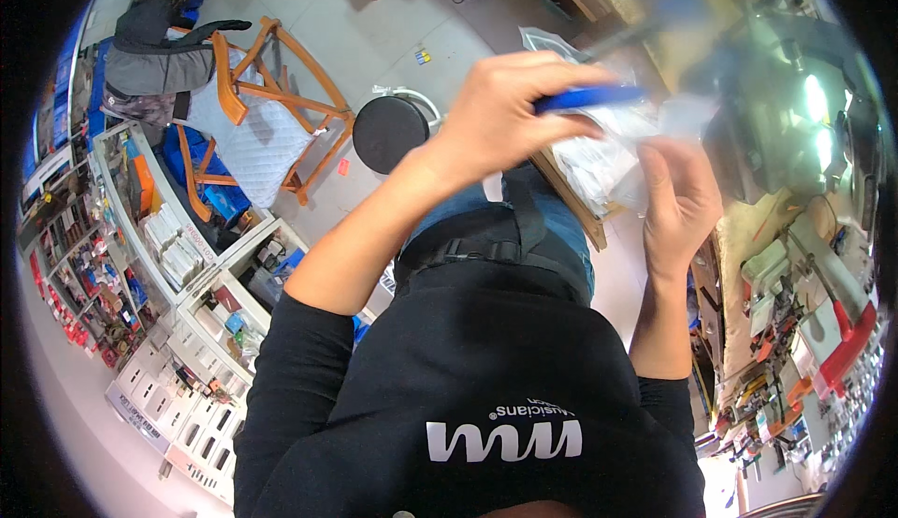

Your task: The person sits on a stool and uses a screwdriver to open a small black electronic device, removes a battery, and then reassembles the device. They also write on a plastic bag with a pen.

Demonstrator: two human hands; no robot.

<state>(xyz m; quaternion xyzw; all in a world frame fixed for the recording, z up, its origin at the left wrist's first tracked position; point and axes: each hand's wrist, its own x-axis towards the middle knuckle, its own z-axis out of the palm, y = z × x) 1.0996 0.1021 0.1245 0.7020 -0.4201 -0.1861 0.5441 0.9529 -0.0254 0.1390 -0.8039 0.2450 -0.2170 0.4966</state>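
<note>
left hand [500, 116] fingers curled round blue tool [587, 97], tip at clear plastic bag [599, 158]; right hand [681, 202] fingers pinching bag edge. bag seemingly mid-opening, contents still inside.

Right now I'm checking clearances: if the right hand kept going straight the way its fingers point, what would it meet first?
Probably the clear plastic bag: the right hand points up at it, fingertips apparently already touching, though depth is unclear.

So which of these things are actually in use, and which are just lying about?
In use: left hand gripping a blue tool handle; right hand holding a clear plastic bag.

Lying about: black round stool, wooden folding chair, storage shelves.
</note>
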